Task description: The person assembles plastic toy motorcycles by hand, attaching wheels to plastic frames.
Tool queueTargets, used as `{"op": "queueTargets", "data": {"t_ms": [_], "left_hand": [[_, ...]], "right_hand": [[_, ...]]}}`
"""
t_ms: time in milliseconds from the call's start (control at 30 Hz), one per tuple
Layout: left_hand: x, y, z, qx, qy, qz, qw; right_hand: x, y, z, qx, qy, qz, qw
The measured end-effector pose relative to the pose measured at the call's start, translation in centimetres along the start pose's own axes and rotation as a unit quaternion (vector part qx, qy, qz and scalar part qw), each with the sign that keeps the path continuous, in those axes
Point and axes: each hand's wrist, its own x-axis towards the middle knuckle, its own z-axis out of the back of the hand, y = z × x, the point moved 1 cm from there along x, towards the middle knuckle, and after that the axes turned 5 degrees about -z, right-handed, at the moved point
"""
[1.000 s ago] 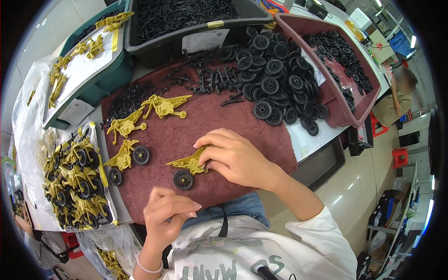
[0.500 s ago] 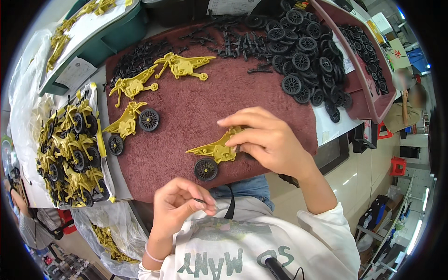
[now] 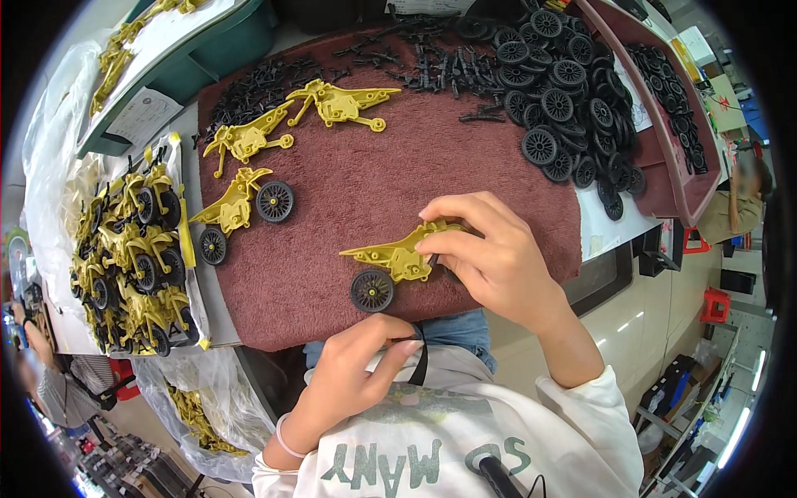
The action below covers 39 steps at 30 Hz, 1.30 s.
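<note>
Grip yellow frame [image 3: 405, 263] at 3-o'clock end, as held in right hand [image 3: 496, 264]; probably light, stiff, fragile toward 9-o'clock tip [image 3: 354, 252]. At left hand [image 3: 359, 363]: narrow pinch on dark part [image 3: 411, 339].

A: Quantity, yellow frames [image 3: 342, 104] on maroon cloth [image 3: 374, 183]?
B: Four.
A: Wheels [image 3: 275, 202] at those frames?
B: Three visible (heaped wheels [image 3: 557, 105] overlap: count indeterminate).
A: Hands?
B: Two: left hand [image 3: 357, 365], right hand [image 3: 490, 261].

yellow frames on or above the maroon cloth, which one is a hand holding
The rightmost frame, lowest in the view: only this one is gripped, by the right hand. The other three frames lie untouched.
</note>
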Motion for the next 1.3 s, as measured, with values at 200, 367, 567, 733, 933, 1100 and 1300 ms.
{"op": "queueTargets", "data": {"t_ms": [200,367,567,733,933,1100,1300], "left_hand": [[1.7,-1.6,0.2,0.268,-0.111,-0.155,0.944],[2.1,-1.5,-0.1,0.393,-0.125,-0.133,0.901],[3.8,-0.7,-1.4,0.533,-0.130,-0.190,0.814],[4.3,-0.5,-1.7,0.555,-0.120,-0.187,0.802],[4.5,-0.8,-2.0,0.559,-0.105,-0.174,0.804],[4.4,-1.9,-2.6,0.544,-0.091,-0.129,0.824],[4.7,-2.0,-3.3,0.519,-0.101,-0.064,0.847]], "right_hand": [[-1.1,0.9,-0.7,0.004,-0.051,-0.098,0.994],[-1.4,0.8,-0.3,0.019,-0.124,-0.093,0.988],[-1.7,0.2,0.8,0.042,-0.127,-0.106,0.985],[-1.6,0.3,2.0,0.080,-0.117,-0.152,0.978],[0.0,-0.7,2.5,0.165,-0.091,-0.168,0.968],[4.4,-2.4,4.0,0.164,0.146,-0.086,0.972],[8.3,-4.0,3.2,0.154,0.349,-0.124,0.916]]}}
